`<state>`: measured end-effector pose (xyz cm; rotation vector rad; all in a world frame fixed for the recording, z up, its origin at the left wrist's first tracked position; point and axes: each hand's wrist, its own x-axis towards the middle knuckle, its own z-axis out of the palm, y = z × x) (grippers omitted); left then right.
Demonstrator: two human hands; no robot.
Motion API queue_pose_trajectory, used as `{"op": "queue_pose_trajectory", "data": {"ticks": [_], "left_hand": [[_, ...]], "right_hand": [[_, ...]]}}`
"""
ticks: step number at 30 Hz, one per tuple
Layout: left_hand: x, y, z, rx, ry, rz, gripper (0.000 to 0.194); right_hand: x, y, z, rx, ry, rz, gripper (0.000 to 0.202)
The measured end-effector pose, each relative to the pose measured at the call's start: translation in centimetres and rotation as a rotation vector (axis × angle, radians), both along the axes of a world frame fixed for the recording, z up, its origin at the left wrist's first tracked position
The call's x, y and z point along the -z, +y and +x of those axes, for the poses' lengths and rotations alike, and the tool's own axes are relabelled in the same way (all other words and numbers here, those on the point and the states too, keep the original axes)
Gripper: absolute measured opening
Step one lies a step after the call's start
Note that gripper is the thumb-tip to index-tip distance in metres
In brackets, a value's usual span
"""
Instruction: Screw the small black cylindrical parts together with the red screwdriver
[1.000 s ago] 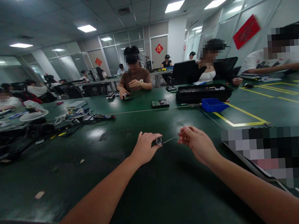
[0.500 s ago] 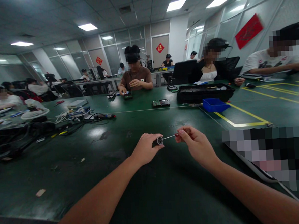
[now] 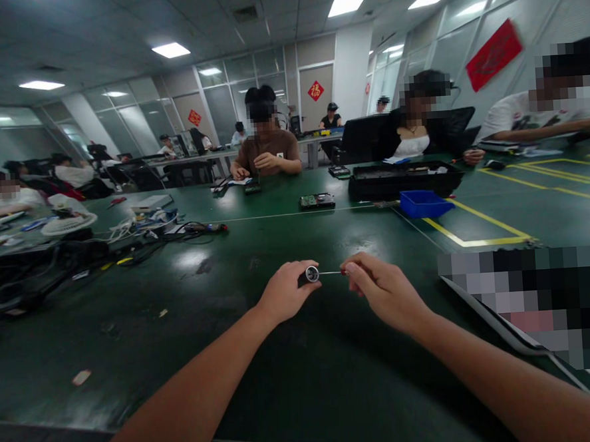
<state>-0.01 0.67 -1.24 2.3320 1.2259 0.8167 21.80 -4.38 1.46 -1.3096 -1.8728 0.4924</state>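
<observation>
My left hand (image 3: 287, 291) is closed around a short dark cylinder with a bright metal rim (image 3: 311, 274); its open, round end faces me. In my right hand (image 3: 382, 289) is a screwdriver (image 3: 332, 273) with a thin metal shaft and a reddish handle, mostly hidden by the fingers. The shaft lies nearly level, and its tip is at the cylinder's rim. Whether the tip goes inside, I cannot tell. Both hands are raised over the green tabletop (image 3: 266, 409).
A circuit-board device (image 3: 316, 201) lies ahead, left of a blue bin (image 3: 425, 204) and a long black tray (image 3: 405, 181). Tangled cables (image 3: 141, 240) spread at left. On the right is a blurred-out screen (image 3: 525, 307). A person (image 3: 266, 146) works across the table.
The screwdriver shaft has gone from slanting to nearly level. My right fingers have turned and curled further around the handle. The cylinder has shifted slightly left and up.
</observation>
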Motion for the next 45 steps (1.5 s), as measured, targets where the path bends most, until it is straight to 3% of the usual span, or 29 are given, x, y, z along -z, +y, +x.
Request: {"op": "queue_pose_trajectory", "data": {"ticks": [5,13,19,25,30,32,38,45], "left_hand": [[0.2,-0.1,0.0,0.024,0.009,0.007,0.038],[0.4,0.1,-0.1,0.021,0.016,0.013,0.036],[0.1,-0.1,0.0,0.03,0.02,0.002,0.037],[-0.1,-0.2,0.1,0.021,0.028,0.007,0.037],[-0.7,-0.2,0.1,0.048,0.061,0.137,0.037],[-0.7,0.0,-0.1,0.04,0.131,0.13,0.035],[-0.4,0.4,-0.2,0.016,0.151,0.105,0.032],[-0.8,-0.3,0.2,0.002,0.116,0.043,0.034]], "right_hand": [[-0.1,0.1,-0.1,0.099,-0.029,-0.004,0.035],[-0.6,-0.4,-0.3,0.036,-0.091,0.015,0.031],[-0.4,-0.6,-0.4,0.068,-0.057,0.031,0.026],[0.0,-0.3,-0.6,0.094,0.211,0.014,0.021],[0.7,1.5,0.0,0.084,0.732,-0.188,0.033],[1.2,2.2,0.4,0.113,0.83,-0.258,0.033],[2.4,2.6,0.8,0.109,0.698,-0.189,0.032],[1.5,1.5,0.1,0.074,0.515,-0.092,0.03]]}}
